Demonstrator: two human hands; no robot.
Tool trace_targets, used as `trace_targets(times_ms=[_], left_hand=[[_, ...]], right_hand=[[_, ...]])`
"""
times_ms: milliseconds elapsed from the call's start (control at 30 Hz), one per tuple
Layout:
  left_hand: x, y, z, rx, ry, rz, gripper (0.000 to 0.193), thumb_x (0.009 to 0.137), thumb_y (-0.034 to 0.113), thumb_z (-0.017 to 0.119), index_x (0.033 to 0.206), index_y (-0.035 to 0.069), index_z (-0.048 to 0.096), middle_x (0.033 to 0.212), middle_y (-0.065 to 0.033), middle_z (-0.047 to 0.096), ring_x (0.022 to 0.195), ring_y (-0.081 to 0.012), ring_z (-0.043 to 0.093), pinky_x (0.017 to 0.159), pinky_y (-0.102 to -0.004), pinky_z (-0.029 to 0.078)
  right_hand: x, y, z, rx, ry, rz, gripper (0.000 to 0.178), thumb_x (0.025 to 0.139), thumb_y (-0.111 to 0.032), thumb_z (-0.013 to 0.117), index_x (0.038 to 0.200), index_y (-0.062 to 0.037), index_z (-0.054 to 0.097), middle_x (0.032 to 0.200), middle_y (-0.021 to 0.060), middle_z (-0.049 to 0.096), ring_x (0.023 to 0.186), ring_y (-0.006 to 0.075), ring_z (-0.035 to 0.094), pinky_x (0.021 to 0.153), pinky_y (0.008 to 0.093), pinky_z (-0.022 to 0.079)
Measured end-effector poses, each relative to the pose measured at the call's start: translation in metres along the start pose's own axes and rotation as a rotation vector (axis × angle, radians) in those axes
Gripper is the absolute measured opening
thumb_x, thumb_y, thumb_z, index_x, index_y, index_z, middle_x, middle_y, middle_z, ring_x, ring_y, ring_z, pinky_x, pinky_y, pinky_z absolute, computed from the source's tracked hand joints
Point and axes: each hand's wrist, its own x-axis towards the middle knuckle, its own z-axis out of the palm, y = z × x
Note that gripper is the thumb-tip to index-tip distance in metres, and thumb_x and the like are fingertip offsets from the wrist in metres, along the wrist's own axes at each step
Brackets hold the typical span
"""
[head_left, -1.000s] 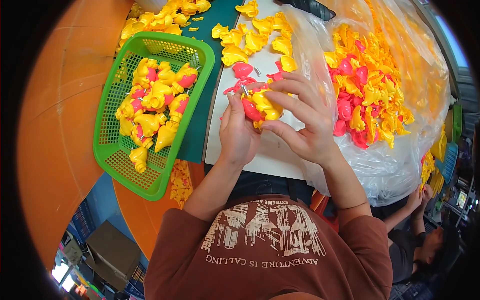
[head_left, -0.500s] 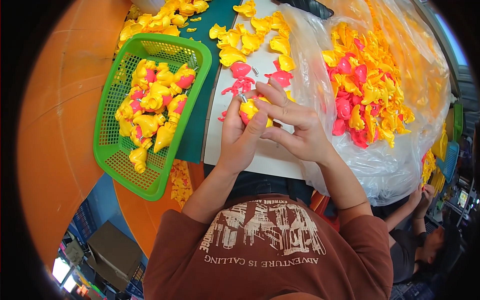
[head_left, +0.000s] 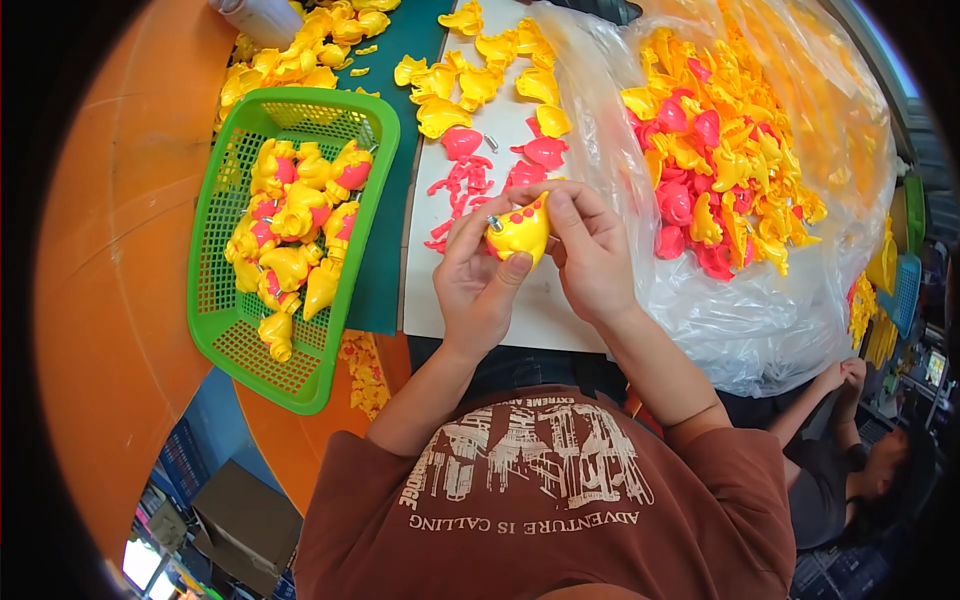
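Between my two hands is a yellow plastic toy body (head_left: pixel 524 236) with a row of pink dots and a silver metal spring sticking out at its left. My left hand (head_left: pixel 475 275) grips it from the left, thumb on its lower side. My right hand (head_left: pixel 590 250) closes on its pointed right end with thumb and fingers. Beyond my hands, on the white board (head_left: pixel 430 300), lie pink openwork pieces (head_left: pixel 468 190), a pink shell (head_left: pixel 461 142), a small loose spring (head_left: pixel 491 143) and several yellow shell halves (head_left: pixel 437 117).
A green plastic basket (head_left: pixel 205 320) with several yellow-and-pink toys stands at left. At right, a clear plastic bag (head_left: pixel 690 335) spreads under a heap of yellow and pink parts (head_left: pixel 700 150). More yellow shells (head_left: pixel 300 50) lie at the far left. Another person (head_left: pixel 835 470) sits at right.
The toy body has turned in my hands, so its pink dots now face up. My right fingers have shifted to its pointed end. The whole view has shifted slightly.
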Motion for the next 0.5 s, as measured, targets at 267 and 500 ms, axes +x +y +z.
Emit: trace_targets(times_ms=[267,500], left_hand=[[-0.011,-0.011,0.022,-0.019,0.088,-0.026,0.054,0.084,0.017,0.068,0.127,-0.005,0.043,0.127,-0.0131,0.049,0.116,-0.0174,0.047,0.097,-0.0297,0.040],[-0.011,-0.013,0.014,-0.103,0.137,-0.067,0.054,0.086,0.016,0.066,0.128,-0.004,0.040,0.125,-0.0121,0.050,0.113,-0.0166,0.050,0.097,-0.0287,0.040]], right_hand=[[-0.004,0.032,0.000,-0.314,0.194,-0.357,0.040,0.098,-0.035,0.038,0.085,0.0003,0.053,0.069,0.0077,0.057,0.064,0.0113,0.054,0.055,0.0277,0.041],[0.002,0.028,0.006,-0.439,0.207,-0.385,0.037,0.097,-0.028,0.040,0.074,-0.0001,0.051,0.059,0.0086,0.051,0.054,0.0115,0.051,0.048,0.0287,0.038]])
